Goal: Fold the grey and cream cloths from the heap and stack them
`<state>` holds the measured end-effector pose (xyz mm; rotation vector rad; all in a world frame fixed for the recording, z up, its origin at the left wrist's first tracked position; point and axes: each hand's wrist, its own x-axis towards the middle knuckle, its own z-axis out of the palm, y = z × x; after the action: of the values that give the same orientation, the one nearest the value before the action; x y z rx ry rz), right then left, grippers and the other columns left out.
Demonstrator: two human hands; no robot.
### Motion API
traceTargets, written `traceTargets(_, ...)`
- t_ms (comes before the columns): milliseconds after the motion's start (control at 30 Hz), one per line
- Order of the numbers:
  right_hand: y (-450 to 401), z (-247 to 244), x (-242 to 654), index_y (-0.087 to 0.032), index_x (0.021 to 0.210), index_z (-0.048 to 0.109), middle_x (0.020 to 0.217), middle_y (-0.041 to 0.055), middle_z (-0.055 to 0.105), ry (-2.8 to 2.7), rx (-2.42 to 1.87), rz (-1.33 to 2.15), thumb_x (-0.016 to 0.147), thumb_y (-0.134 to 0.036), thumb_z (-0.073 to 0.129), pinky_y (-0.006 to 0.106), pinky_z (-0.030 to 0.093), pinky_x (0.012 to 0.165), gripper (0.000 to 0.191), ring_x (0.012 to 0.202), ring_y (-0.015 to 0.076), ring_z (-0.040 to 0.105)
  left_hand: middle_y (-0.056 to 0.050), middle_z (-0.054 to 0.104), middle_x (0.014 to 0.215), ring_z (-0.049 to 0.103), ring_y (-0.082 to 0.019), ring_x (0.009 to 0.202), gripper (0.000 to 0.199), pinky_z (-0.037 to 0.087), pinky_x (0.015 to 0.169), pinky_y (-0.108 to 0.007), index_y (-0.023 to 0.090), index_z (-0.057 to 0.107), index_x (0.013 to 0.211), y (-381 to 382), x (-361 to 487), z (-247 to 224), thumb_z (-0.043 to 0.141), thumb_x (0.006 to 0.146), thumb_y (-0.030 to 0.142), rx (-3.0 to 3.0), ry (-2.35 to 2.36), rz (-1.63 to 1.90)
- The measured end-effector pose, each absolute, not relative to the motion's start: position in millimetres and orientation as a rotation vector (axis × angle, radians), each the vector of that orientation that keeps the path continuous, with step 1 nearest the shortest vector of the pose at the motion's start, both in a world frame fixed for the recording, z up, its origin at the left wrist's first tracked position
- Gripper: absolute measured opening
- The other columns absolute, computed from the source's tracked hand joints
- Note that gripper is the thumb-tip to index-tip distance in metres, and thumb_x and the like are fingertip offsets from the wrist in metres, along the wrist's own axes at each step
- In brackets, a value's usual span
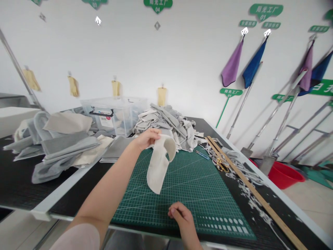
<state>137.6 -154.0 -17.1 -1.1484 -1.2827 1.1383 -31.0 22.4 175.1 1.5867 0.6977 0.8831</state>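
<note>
A pale off-white fabric piece with a cut-out hole hangs above the green cutting mat. My left hand pinches its upper end, and the piece curls over to the right. Lower down, near the mat's front edge, my right hand has its fingers curled in; whether anything is inside them is hidden. It is apart from the fabric. Behind the held piece lies a heap of grey and white fabric scraps.
Grey fabric pieces lie piled at left, beside a clear plastic box. Along the right run a long wooden strip, gold-handled scissors, a blue tool and white scraps. A red basin stands beyond the table.
</note>
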Motion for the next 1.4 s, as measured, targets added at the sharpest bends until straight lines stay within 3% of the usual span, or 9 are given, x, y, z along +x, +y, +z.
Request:
traceTargets(167,-141,0,140,-0.017,0.062,0.053,0.053,-0.0014,0.049,-1.039,-1.090,1.100,0.073,-0.030,0.048,0.022,0.035,0.050,0.018,0.051,0.0105,0.043,0.007,0.027,0.040,0.025,-0.003,0.037,0.017,0.017,0.039,-0.018,0.014,0.032,0.044,19,-24,172,0.048,0.050,0.018,1.646,0.733,0.942)
traceTargets(267,-132,30,143,-0.019,0.080,0.053,0.073,0.0012,0.054,-1.042,-1.128,0.850,0.073,-0.031,0.048,0.026,0.040,0.061,0.014,0.066,0.0135,0.049,0.006,0.028,0.042,0.025,-0.004,0.039,0.014,0.016,0.039,-0.018,0.014,0.034,0.044,10,-22,174,0.045,0.051,0.018,1.711,0.651,0.868)
traceTargets(367,-118,66,145,-0.023,0.111,0.038,0.113,0.0066,0.043,-1.241,-1.146,0.518,0.069,-0.032,0.053,0.036,0.036,0.080,0.046,0.097,0.0200,0.043,0.004,0.034,0.044,0.029,-0.005,0.042,0.010,0.019,0.041,-0.019,0.013,0.041,0.045,-2,-20,181,0.047,0.051,0.018,1.794,0.543,0.715)
traceTargets(467,-100,92,147,-0.022,0.122,0.027,0.128,0.0086,0.025,-1.479,-1.138,0.244,0.059,-0.034,0.061,0.042,0.025,0.090,0.072,0.114,0.0254,0.027,0.002,0.042,0.047,0.035,-0.008,0.045,0.011,0.024,0.043,-0.021,0.012,0.047,0.047,-14,-18,191,0.050,0.051,0.021,1.824,0.383,0.517)
traceTargets(600,-79,97,155,-0.018,0.096,0.054,0.089,0.0045,0.058,-1.757,-1.119,0.538,0.065,-0.032,0.055,0.029,0.041,0.067,0.034,0.080,0.0181,0.052,0.000,0.045,0.049,0.038,-0.009,0.048,0.014,0.028,0.047,-0.022,0.011,0.048,0.047,-26,-18,201,0.054,0.051,0.024,1.841,0.217,0.487)
traceTargets(733,-69,87,175,-0.014,0.061,0.058,0.050,-0.0032,0.051,-1.778,-1.255,0.655,0.066,-0.034,0.053,0.019,0.033,0.044,0.021,0.048,0.0097,0.044,0.002,0.044,0.050,0.038,-0.008,0.047,0.018,0.028,0.047,-0.022,0.013,0.044,0.048,-21,-25,204,0.054,0.053,0.026,1.834,0.293,0.772)
traceTargets(1000,-43,123,220,-0.013,0.065,0.061,0.054,-0.0020,0.051,-1.532,-1.409,0.326,0.064,-0.032,0.053,0.022,0.032,0.049,0.020,0.052,0.0110,0.043,0.003,0.043,0.052,0.039,-0.009,0.053,0.016,0.027,0.051,-0.020,0.014,0.053,0.059,11,-37,204,0.052,0.062,0.030,2.332,1.326,1.337)
traceTargets(1167,-63,175,227,-0.017,0.074,0.061,0.069,0.0005,0.058,-1.346,-1.222,-0.068,0.065,-0.032,0.056,0.025,0.037,0.056,0.018,0.061,0.0130,0.048,0.000,0.055,0.068,0.045,-0.009,0.059,0.018,0.033,0.055,-0.020,0.015,0.057,0.071,-24,-43,222,0.052,0.066,0.031,2.267,1.171,1.728)
traceTargets(1400,-124,123,234,-0.023,0.076,0.063,0.075,0.0019,0.061,-1.677,-1.151,0.140,0.068,-0.021,0.055,0.028,0.041,0.064,0.012,0.070,0.0158,0.054,-0.001,0.056,0.067,0.046,-0.009,0.057,0.018,0.033,0.053,-0.018,0.014,0.059,0.068,-73,-63,168,0.053,0.068,0.031,2.373,0.926,0.992)
